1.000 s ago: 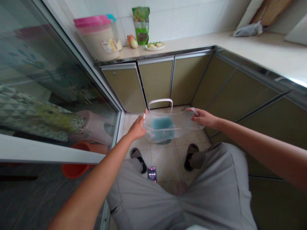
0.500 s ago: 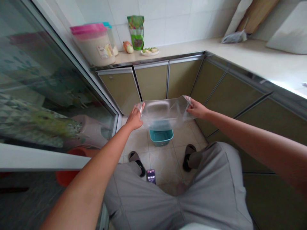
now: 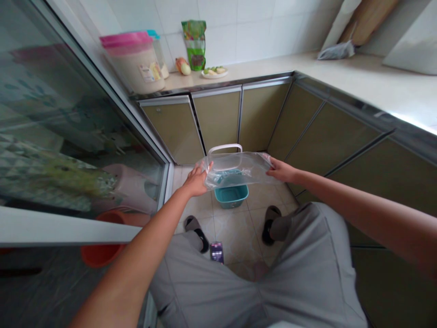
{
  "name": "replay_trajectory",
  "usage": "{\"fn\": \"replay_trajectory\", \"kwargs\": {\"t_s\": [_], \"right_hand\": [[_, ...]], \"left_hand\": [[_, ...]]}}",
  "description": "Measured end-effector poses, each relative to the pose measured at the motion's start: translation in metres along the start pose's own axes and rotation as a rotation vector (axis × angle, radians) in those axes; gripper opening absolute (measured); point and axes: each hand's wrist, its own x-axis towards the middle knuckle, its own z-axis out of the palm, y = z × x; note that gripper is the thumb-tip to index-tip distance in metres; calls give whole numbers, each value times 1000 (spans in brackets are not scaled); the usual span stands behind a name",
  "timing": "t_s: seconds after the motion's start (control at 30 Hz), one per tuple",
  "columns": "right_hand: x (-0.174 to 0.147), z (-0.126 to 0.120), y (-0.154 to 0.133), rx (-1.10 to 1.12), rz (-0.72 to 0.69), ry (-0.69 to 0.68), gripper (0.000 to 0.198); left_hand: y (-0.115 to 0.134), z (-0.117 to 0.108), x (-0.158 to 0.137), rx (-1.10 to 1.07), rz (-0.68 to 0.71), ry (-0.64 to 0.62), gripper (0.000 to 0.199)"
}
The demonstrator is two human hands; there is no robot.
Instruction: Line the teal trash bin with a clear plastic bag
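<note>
A clear plastic bag (image 3: 239,169) hangs stretched between both hands above the tiled floor (image 3: 235,228), its mouth pulled wide over a small teal bin (image 3: 229,195) with a white handle (image 3: 224,148) standing near the cabinet doors (image 3: 218,118) — the bag is opened, by the look of it, but not yet seated over the bin's rim, so the lining seems about half done. The left hand (image 3: 197,179) pinches the bag's left edge, fingers closed on the film; the right hand (image 3: 280,169) pinches the right edge likewise. On the far tabletop (image 3: 259,66) stand a pink-lidded container (image 3: 136,61) and a green packet (image 3: 194,43).
</note>
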Motion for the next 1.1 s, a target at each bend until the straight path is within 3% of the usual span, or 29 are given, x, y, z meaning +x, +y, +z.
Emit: {"fn": "replay_trajectory", "kwargs": {"t_s": [0.13, 0.27, 0.4, 0.5, 0.6, 0.67, 0.73, 0.8, 0.9, 0.97, 1.1], "right_hand": [[-9, 5, 2, -55, 15, -33, 90], [-15, 12, -1, -21, 52, -61, 80], [-17, 17, -3, 128, 227, -42, 69], [-13, 13, -4, 290, 339, 62, 53], [-17, 3, -12, 326, 392, 257, 46], [-29, 0, -25, 171, 335, 458, 51], [-47, 7, -43, -43, 161, 612, 50], [-60, 28, -60, -183, -71, 518, 38], [-47, 79, -69, -224, -295, 21, 26], [-11, 117, -61, -208, -253, -126, 26], [86, 178, -27, -248, 43, -142, 33]], "left_hand": [[0, 2, -1, 10, -9, -18, 115], [3, 8, -4, 1, -30, -47, 113], [8, 17, -5, -65, -21, -60, 112], [12, 20, -5, -149, -29, -67, 115], [15, 23, -3, -306, -19, -31, 113], [15, 29, -2, -459, -3, 20, 106], [13, 37, -1, -618, -4, 61, 101], [10, 46, 0, -750, -24, 72, 101], [7, 54, 3, -854, -58, 62, 106], [5, 54, 5, -881, -57, 50, 108], [4, 47, 6, -963, -59, 1, 108]]}}
